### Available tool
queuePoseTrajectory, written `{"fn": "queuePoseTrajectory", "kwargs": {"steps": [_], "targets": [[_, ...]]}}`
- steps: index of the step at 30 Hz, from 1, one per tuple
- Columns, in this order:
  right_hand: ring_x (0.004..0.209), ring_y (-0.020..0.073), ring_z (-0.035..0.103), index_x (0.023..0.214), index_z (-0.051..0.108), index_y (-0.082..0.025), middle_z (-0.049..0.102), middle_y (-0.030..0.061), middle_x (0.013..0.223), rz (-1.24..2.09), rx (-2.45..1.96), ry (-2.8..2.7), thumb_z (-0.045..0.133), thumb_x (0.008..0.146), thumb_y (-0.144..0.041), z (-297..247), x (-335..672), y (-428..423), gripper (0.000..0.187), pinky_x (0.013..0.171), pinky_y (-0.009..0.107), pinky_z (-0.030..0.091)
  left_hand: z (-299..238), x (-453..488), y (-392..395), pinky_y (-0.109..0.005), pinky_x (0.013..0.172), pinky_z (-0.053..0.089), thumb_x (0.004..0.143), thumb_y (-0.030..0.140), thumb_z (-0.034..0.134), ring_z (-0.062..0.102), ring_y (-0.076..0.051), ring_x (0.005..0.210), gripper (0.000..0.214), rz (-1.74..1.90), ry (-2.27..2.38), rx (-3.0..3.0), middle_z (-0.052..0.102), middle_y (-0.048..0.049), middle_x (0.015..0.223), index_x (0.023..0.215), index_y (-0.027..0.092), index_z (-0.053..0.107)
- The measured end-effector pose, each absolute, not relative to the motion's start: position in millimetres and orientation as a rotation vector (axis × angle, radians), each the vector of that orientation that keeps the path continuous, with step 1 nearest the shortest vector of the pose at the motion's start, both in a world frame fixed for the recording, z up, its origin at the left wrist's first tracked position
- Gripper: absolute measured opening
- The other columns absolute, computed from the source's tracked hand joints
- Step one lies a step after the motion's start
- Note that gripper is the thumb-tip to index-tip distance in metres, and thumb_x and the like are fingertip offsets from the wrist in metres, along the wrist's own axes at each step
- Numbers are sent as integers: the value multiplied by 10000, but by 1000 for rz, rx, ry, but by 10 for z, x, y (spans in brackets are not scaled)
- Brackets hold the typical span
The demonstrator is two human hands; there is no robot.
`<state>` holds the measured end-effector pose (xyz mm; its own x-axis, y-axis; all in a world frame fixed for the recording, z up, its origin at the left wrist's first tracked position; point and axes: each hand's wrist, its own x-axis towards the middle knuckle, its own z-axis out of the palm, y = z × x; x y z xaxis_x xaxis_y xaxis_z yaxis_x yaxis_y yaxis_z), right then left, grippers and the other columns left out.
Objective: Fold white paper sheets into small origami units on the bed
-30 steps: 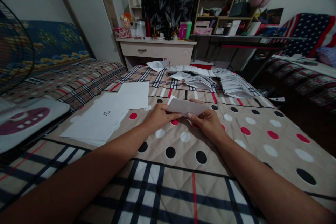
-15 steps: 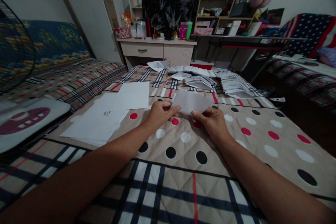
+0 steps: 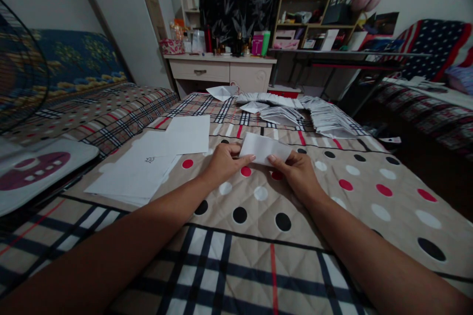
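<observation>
Left hand (image 3: 221, 160) and right hand (image 3: 297, 172) each keep a pinching grip on 1 folded paper (image 3: 264, 148). It has dropped lower than 0.5 s ago, just above the bedspread (image 3: 258, 236). Folded pile (image 3: 325, 118) lies beyond.

White folded paper (image 3: 265, 149), slightly tilted

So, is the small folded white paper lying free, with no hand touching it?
No, the left hand and the right hand both grip the small folded white paper at its lower edge.
</observation>
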<state>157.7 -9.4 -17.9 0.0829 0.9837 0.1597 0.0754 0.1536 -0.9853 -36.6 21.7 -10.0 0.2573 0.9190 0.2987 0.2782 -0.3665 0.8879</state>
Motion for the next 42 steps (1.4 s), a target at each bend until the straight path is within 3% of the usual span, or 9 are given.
{"fn": "queuePoseTrajectory", "kwargs": {"steps": [3,10,17,20,25,29,37,42], "targets": [[545,135,546,761,734,-152,705,40,713,986,-1203,-1288,805,657,-418,-180,1587,-94,294,500,252,416,-108,-355,216,-260,642,510,712,356,758,651,-172,713,267,1128,1034,1687,733,-53,796,813,110,736],[611,154,588,828,750,-141,735,62,784,1005,-1183,-1187,821,641,-412,-179,1568,-91,337,528,253,442,-153,-374,256,-257,589,484,695,336,751,614,-160,654,232,1110,1053,1639,692,-44,723,728,113,696],[590,148,570,734,734,-142,719,58,715,990,-1183,-1169,827,601,-394,-178,1572,-70,299,530,253,444,-122,-352,238,-253,600,467,704,335,754,585,-150,658,227,1192,1019,1600,670,-29,716,734,117,698],[575,138,550,729,730,-139,702,47,693,1031,-1182,-1173,821,600,-385,-186,1564,-71,293,522,247,428,-120,-355,244,-245,592,428,759,363,706,539,-137,649,262,1296,1035,1624,619,-16,668,650,128,667],[537,101,469,690,712,-148,612,-3,599,972,-1181,-1164,738,721,-401,-216,1576,-76,256,479,216,351,-123,-375,260,-233,550,338,778,375,672,433,-107,598,344,1343,1043,1665,476,17,590,551,147,552],[574,114,511,686,725,-156,641,5,641,913,-1163,-1045,813,646,-378,-189,1595,-83,242,497,225,403,-131,-389,260,-235,535,296,768,367,678,381,-98,574,388,1307,1047,1706,396,31,554,508,156,482],[616,119,583,616,712,-172,683,13,686,789,-1112,-922,872,545,-268,-95,1593,-97,199,559,235,479,-121,-375,250,-233,519,311,717,384,742,409,-98,554,386,1327,1044,1654,441,25,542,494,150,531],[612,103,574,607,685,-172,660,-7,674,769,-1089,-923,878,545,-254,-118,1595,-89,219,552,216,462,-152,-370,275,-245,584,429,705,431,769,556,-140,662,298,1381,1003,1485,648,-25,714,662,142,714]]}}
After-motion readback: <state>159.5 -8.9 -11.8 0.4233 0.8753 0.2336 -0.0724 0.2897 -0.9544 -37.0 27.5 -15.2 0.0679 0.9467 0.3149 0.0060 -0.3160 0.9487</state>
